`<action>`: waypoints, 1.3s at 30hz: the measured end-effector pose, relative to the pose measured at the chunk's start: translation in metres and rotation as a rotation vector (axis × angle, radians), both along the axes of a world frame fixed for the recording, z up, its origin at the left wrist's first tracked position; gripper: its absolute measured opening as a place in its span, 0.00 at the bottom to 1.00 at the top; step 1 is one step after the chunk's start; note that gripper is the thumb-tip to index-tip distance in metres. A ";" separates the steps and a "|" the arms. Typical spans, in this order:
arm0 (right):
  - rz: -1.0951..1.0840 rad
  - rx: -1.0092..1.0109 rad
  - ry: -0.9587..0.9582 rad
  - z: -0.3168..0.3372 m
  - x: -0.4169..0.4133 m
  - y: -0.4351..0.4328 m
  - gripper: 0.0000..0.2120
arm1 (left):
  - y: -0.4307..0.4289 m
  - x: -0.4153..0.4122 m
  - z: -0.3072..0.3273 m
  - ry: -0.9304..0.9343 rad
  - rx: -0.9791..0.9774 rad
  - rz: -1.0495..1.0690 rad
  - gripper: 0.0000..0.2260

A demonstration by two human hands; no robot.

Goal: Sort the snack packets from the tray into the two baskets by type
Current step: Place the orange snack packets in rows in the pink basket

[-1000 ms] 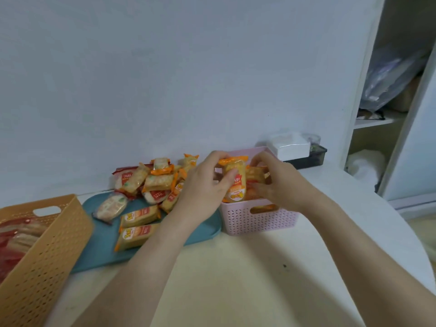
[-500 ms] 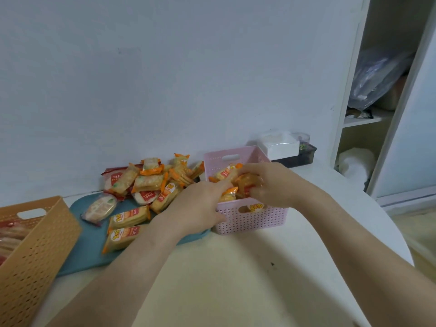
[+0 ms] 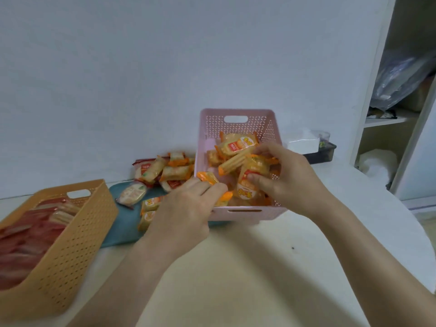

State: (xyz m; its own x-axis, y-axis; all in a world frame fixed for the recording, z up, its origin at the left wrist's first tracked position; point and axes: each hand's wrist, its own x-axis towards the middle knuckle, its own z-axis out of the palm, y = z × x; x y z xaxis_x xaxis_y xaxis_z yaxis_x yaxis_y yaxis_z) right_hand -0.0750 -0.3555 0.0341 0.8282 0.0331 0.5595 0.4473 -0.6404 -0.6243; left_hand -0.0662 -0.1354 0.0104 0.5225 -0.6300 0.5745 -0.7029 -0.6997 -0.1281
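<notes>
A pink basket (image 3: 245, 213) in the middle of the table holds several orange snack packets (image 3: 238, 144). My right hand (image 3: 286, 175) is inside it, fingers pinched on an orange packet (image 3: 250, 182). At the basket's left rim, my left hand (image 3: 186, 208) holds another orange packet (image 3: 212, 180). A blue tray (image 3: 122, 230) to the left carries a pile of mixed packets (image 3: 162, 172), orange and red. At the far left stands an orange basket (image 3: 77, 232) with red packets (image 3: 26, 241) inside.
A white box (image 3: 303, 143) on a dark container (image 3: 323, 154) sits behind the pink basket by the wall. A white shelf unit (image 3: 377, 90) with a plastic bag stands at the right. Bare table top (image 3: 247, 267) lies in front.
The view has tilted so the pink basket's inside shows. My right hand has gone deeper into the basket with a packet, and my left hand has reached the basket's rim.
</notes>
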 end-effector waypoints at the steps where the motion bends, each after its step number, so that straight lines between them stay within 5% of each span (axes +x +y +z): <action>1: 0.035 -0.023 -0.002 0.004 -0.004 0.008 0.18 | 0.008 -0.006 0.001 0.002 -0.004 0.026 0.23; 4: 0.143 -0.078 0.022 0.003 -0.010 0.042 0.17 | 0.043 -0.030 -0.004 0.037 0.003 0.081 0.16; 10: 0.297 -0.356 0.206 0.000 -0.011 0.084 0.18 | 0.076 -0.046 -0.026 0.224 -0.025 0.192 0.30; 16: 0.232 -0.747 0.359 0.023 0.003 0.101 0.20 | 0.075 -0.045 -0.005 0.310 -0.063 0.179 0.14; 22: 0.185 -0.754 0.447 0.024 0.018 0.102 0.26 | 0.073 -0.029 0.021 0.625 0.051 0.235 0.12; 30: 0.048 -0.747 0.097 0.001 0.014 0.101 0.24 | 0.059 0.001 0.029 0.830 0.283 0.323 0.13; 34: 0.018 -0.620 0.020 -0.012 0.007 0.098 0.20 | 0.051 0.017 0.025 0.681 0.344 0.444 0.12; 39: 0.264 -0.739 0.365 0.005 0.015 0.092 0.07 | 0.053 0.018 0.004 0.303 0.231 0.494 0.07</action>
